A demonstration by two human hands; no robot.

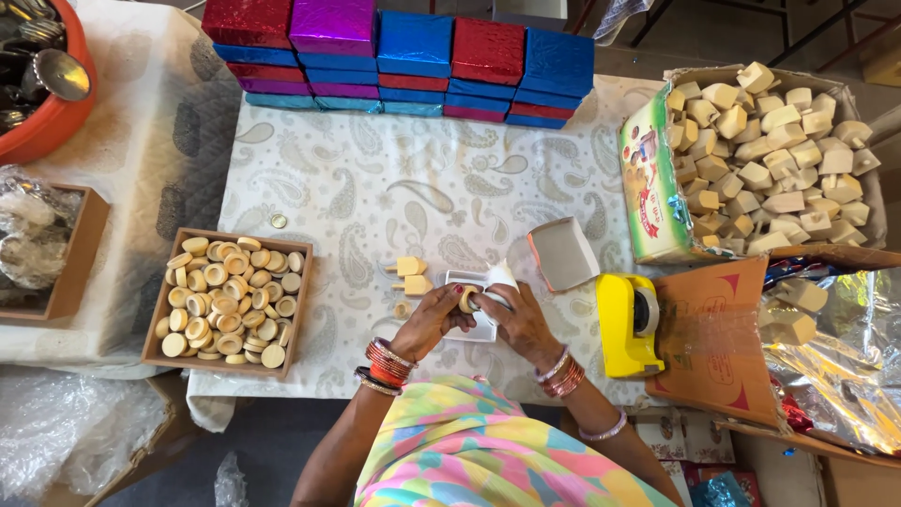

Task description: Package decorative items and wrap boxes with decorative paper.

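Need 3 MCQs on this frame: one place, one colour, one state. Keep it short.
1. Where is the wooden tray of round discs?
A. left of the hands
B. right of the hands
C. on the foil boxes

2. What colour is the tape dispenser?
A. green
B. yellow
C. white

3. What state is the small white box at the hands?
A. sealed in foil
B. open, a disc held at it
C. crushed flat

Key: 1 A, the tray sits past the left hand. 2 B, its body is plain yellow. 3 B, the flap is up and both the left and the right hand hold it.
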